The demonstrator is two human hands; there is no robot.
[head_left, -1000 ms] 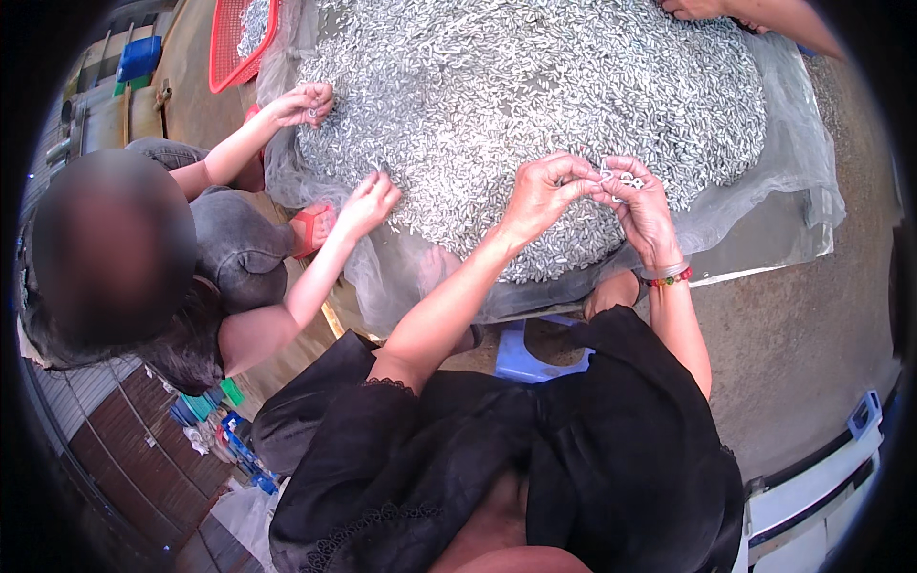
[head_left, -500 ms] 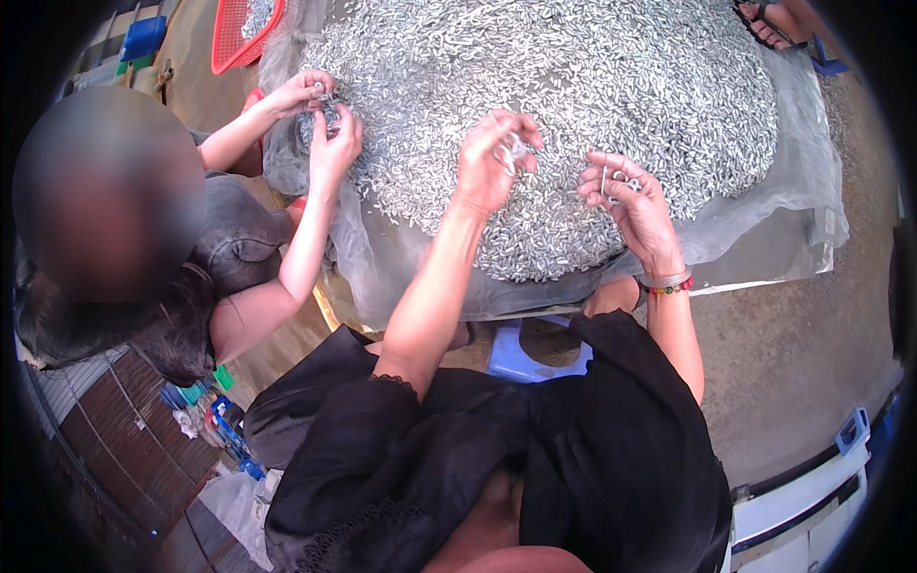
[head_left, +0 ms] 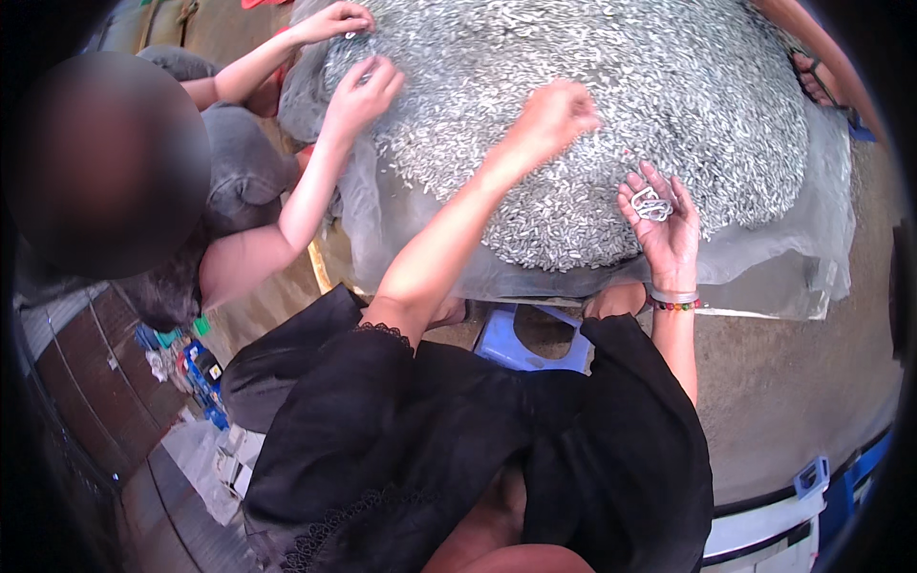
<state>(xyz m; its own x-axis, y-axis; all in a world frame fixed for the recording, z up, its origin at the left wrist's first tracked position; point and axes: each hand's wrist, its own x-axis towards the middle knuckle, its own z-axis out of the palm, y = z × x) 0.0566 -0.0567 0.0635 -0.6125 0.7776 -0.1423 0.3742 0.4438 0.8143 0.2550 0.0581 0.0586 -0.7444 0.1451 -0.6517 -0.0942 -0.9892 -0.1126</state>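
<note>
A wide pile of small silvery metal links [head_left: 458,143] lies on a sheet of grey mesh [head_left: 368,244]. My left hand [head_left: 559,115] is over the middle of the pile, back upward, fingers bent together and smeared by motion; what they hold, if anything, is hidden. Palm up at the pile's near right edge, my right hand [head_left: 666,229] has its fingers half curled and holds a few looped metal links [head_left: 651,203], pale and shiny.
At the left a person sits by the pile, with one hand [head_left: 368,91] over it and the other hand [head_left: 334,21] farther back. A blue plastic stool [head_left: 506,346] is below the near edge. Another person's sandalled foot [head_left: 815,78] shows at the far right.
My left hand has swung right and forward over the pile, turning its back up. My right hand has shifted slightly right and nearer, opening its palm upward. The other person's hands have drawn apart.
</note>
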